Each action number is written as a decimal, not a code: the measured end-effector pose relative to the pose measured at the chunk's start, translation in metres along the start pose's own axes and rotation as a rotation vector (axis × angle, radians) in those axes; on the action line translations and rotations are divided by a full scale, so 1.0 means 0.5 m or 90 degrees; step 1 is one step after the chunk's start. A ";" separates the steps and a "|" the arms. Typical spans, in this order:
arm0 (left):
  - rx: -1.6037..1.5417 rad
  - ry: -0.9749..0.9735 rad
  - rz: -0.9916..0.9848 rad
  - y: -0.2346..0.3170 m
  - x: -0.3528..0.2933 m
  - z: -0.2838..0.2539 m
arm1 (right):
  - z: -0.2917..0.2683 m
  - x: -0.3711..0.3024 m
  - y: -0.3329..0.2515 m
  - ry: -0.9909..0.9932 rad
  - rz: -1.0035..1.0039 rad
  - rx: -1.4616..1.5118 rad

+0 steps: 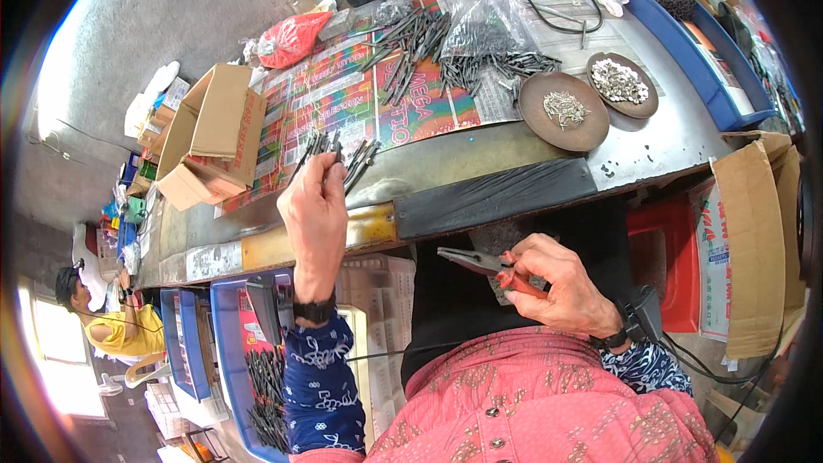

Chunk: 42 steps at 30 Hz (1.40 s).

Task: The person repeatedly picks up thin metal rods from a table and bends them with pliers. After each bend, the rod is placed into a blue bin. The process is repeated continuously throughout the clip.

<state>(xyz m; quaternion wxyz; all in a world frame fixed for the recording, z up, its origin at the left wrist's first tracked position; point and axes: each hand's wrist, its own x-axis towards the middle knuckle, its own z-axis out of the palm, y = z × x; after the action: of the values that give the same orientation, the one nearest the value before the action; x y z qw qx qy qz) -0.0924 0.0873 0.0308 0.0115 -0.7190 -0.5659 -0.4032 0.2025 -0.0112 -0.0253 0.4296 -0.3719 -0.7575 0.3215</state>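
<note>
My right hand (557,283) is wrapped round the red handles of a pair of pliers (474,260). The pliers' metal jaws point left, in front of the table's front edge, with nothing visible between them. Over the tabletop my left hand (315,214) is closed in a pinch on a slim black piece (337,151). A small bunch of similar black pieces (360,165) lies right beside its fingertips. Farther back, a big heap of the same black pieces (411,43) spreads on printed sheets, partly under a clear plastic bag (489,4).
Two round brown dishes hold small metal parts: the nearer dish (549,135) and the farther dish (649,110). An open cardboard box (210,141) stands left, near a red bag (296,39). Blue bins (227,326) sit below the table. At far left is another person (129,330).
</note>
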 end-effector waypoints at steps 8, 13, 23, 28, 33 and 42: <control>-0.437 -0.112 -0.256 0.125 -0.071 -0.027 | -0.024 0.030 -0.041 0.085 -0.130 -0.210; -0.611 -0.149 -0.321 0.158 -0.120 -0.038 | -0.028 0.026 -0.052 0.111 -0.172 -0.278; -0.817 -0.125 -0.340 0.173 -0.168 -0.044 | -0.027 0.015 -0.076 0.102 -0.195 -0.324; -0.850 -0.102 -0.339 0.177 -0.183 -0.041 | -0.027 0.012 -0.084 0.112 -0.199 -0.327; -0.914 -0.163 -0.357 0.172 -0.187 -0.051 | -0.031 0.009 -0.092 0.102 -0.206 -0.344; -0.965 -0.224 -0.465 0.174 -0.191 -0.068 | -0.039 0.006 -0.097 0.089 -0.234 -0.378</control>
<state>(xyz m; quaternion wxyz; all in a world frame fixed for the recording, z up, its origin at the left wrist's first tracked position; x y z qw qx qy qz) -0.0432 -0.0368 0.0357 -0.6901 -0.3575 -0.3335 -0.5337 0.2051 -0.0306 0.0234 0.4042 -0.3590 -0.8410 -0.0213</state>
